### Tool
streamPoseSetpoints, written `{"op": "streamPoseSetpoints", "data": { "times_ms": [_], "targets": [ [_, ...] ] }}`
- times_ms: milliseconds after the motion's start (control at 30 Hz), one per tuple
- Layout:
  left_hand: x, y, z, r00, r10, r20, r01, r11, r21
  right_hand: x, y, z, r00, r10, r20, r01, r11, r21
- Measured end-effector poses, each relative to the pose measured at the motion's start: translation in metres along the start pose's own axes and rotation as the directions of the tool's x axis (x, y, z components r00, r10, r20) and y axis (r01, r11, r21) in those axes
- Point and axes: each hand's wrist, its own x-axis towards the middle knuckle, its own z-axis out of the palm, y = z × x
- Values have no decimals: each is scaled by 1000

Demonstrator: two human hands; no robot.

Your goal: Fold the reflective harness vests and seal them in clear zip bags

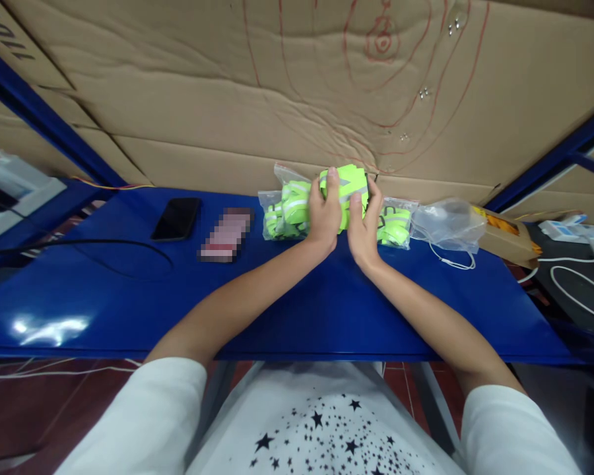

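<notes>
Between my two hands is a folded bundle of neon yellow-green reflective straps (345, 178) with silvery stripes. My left hand (325, 214) presses on its left side, thumb along the front. My right hand (365, 227) closes on the right side, its thumb also on the front. Clear plastic bags of similar straps lie around it on the blue table: one bag (293, 206) just left of my left hand, another bag (395, 223) just right of my right hand. What lies directly behind the held bundle is hidden.
On the blue table (297, 310), a black phone (176, 219) and a pixelated pinkish object (226, 235) lie to the left. To the right are a clear plastic bag (450, 223), a white cord (450, 261) and an open cardboard box (509, 237). A cardboard wall (188, 79) stands behind.
</notes>
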Motion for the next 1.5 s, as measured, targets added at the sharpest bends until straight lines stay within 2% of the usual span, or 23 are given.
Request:
{"op": "streamPoseSetpoints", "data": {
  "times_ms": [67, 100, 200, 267, 333, 400, 467, 533, 600, 633, 733, 800, 900, 1000, 1100, 1167, 1267, 1367, 1433, 1500],
  "targets": [
    [2, 4, -7, 997, 13, -79, -15, 999, -28, 20, 13, -23, 993, -20, 119, 37, 990, -139],
    [1, 7, -14, 997, 20, -71, -21, 999, -25, 31, 22, -41, 991, -1, 136, 26, 983, -183],
    [-12, 16, -43, 995, 58, 79, -65, 994, 90, 61, 59, -106, 990, 126, 57, -93, 913, -397],
    [-27, 19, -62, 986, 70, 154, -103, 971, 218, 66, 85, -143, 966, 251, 59, -172, 797, -579],
    [-42, 18, -75, 976, 23, 218, -87, 955, 284, 61, 105, -165, 928, 362, 85, -196, 671, -715],
    [-52, 14, -82, 967, -10, 253, -70, 950, 306, 53, 113, -173, 912, 403, 74, -195, 586, -786],
    [-58, 11, -84, 964, -10, 266, -83, 938, 338, 48, 109, -170, 931, 365, 26, -188, 538, -821],
    [-61, 11, -85, 956, -14, 294, -104, 918, 382, 45, 93, -162, 963, 270, -9, -155, 524, -838],
    [-64, 12, -86, 935, -41, 351, -115, 904, 412, 38, 70, -149, 991, 128, 29, -50, 568, -822],
    [-66, 13, -86, 922, -59, 383, -118, 900, 421, 32, 58, -141, 996, 18, 82, 54, 617, -785],
    [-74, 13, -85, 887, -104, 450, -107, 901, 420, 7, 27, -115, 959, -130, 252, 271, 685, -676],
    [-77, 10, -83, 880, -122, 460, -69, 924, 377, -9, 13, -101, 902, -246, 354, 405, 765, -501],
    [-77, 2, -80, 880, -180, 440, 70, 965, 254, -25, 3, -89, 836, -393, 382, 503, 828, -248],
    [-75, -1, -79, 870, -312, 383, 257, 948, 188, -30, 1, -85, 806, -355, 473, 478, 862, -169],
    [-74, 3, -78, 857, -374, 355, 332, 927, 175, -33, 3, -82, 798, -229, 557, 311, 949, -55],
    [-73, 4, -78, 859, -365, 358, 324, 930, 170, -36, 5, -78, 811, -153, 565, 182, 983, 5],
    [-71, 0, -79, 866, -353, 355, 308, 934, 180, -40, 9, -71, 862, -44, 504, 35, 999, 28],
    [-69, -10, -83, 870, -340, 357, 252, 929, 272, -41, 7, -70, 900, 35, 434, -60, 997, 46],
    [-67, -16, -85, 884, -313, 347, 189, 919, 346, -41, 2, -72, 911, 22, 411, -51, 997, 59],
    [-66, -19, -87, 894, -292, 339, 157, 915, 373, -42, -4, -76, 908, -70, 413, 54, 997, 49]
  ]
}}
